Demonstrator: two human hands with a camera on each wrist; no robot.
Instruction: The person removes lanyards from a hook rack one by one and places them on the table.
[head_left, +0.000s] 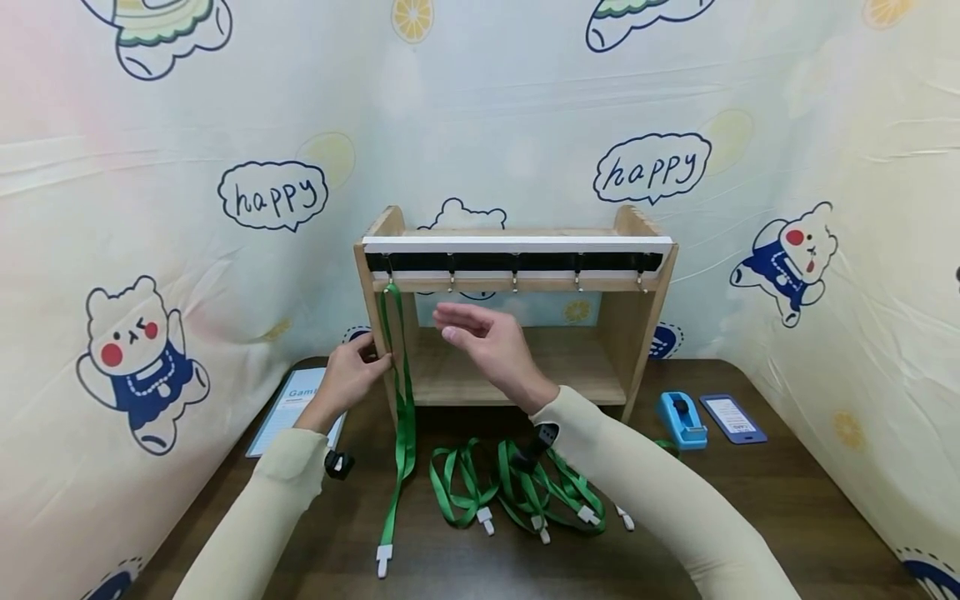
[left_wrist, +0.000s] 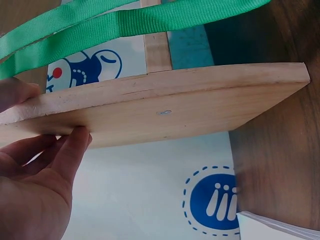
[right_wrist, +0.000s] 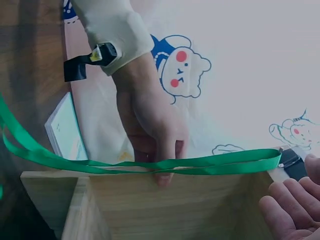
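My left hand [head_left: 351, 379] holds the left side panel of a small wooden shelf [head_left: 517, 367]. In the left wrist view, the thumb lies at the panel's front edge and the fingertips [left_wrist: 75, 145] press its outer face. A green lanyard [head_left: 406, 417] hangs by its loop from the leftmost hook [head_left: 389, 271] of the shelf's front rail, its white clip [head_left: 384, 560] down over the table. My right hand [head_left: 498, 346] is raised before the shelf opening, fingers extended and holding nothing. The right wrist view shows its fingers [right_wrist: 290, 202] near the lanyard's upper end.
More green lanyards [head_left: 457, 487] with white clips lie on the dark table [head_left: 315, 542] before the shelf, partly behind my right arm. To the right are a blue device [head_left: 682, 421] and a blue card holder [head_left: 733, 418]. A light-blue booklet [head_left: 288, 408] lies left.
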